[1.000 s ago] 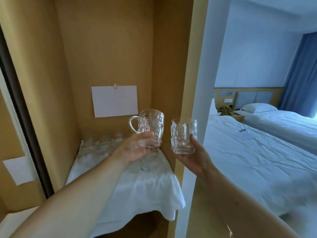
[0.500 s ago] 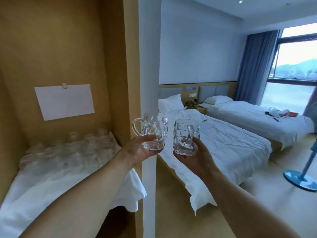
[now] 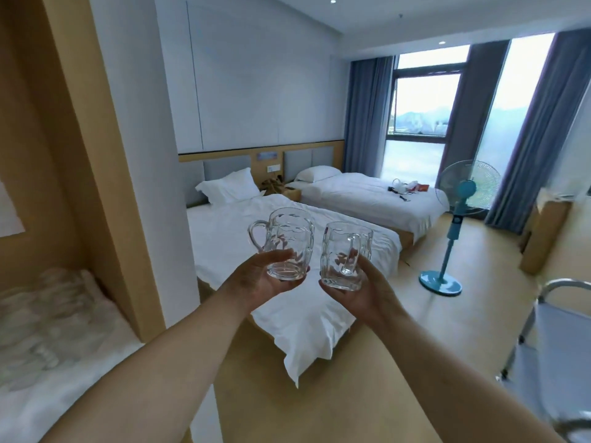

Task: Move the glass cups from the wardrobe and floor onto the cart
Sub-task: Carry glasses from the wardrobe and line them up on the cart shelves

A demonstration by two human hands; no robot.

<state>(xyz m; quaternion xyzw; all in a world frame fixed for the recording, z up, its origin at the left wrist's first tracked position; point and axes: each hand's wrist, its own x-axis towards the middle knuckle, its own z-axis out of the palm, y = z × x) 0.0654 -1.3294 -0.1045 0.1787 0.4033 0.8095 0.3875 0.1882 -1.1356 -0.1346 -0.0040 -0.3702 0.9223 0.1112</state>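
My left hand [image 3: 262,279] grips a clear dimpled glass mug with a looped handle [image 3: 283,243] from below, fingers and thumb curled round its thick base, the handle sticking out to the left. My right hand [image 3: 361,289] is clamped the same way on a second clear glass mug [image 3: 345,255], cupping its base, with its handle turned toward me. Both mugs stand upright, held out in front of me at the same height, just beside each other without touching.

To my left, the tan wooden wardrobe [image 3: 64,155] stands open, and on its shelf a white cloth [image 3: 64,378] carries a blurred cluster of more clear glassware [image 3: 48,314]; I cannot count the pieces. At the lower right edge I see the metal-framed cart [image 3: 550,314], its rail curving over a pale shelf, well apart from both mugs.

Behind the mugs lie two beds with white sheets [image 3: 319,314], a teal standing fan [image 3: 460,219] on the light wooden floor, and blue-grey curtains [image 3: 367,116] beside the bright window.
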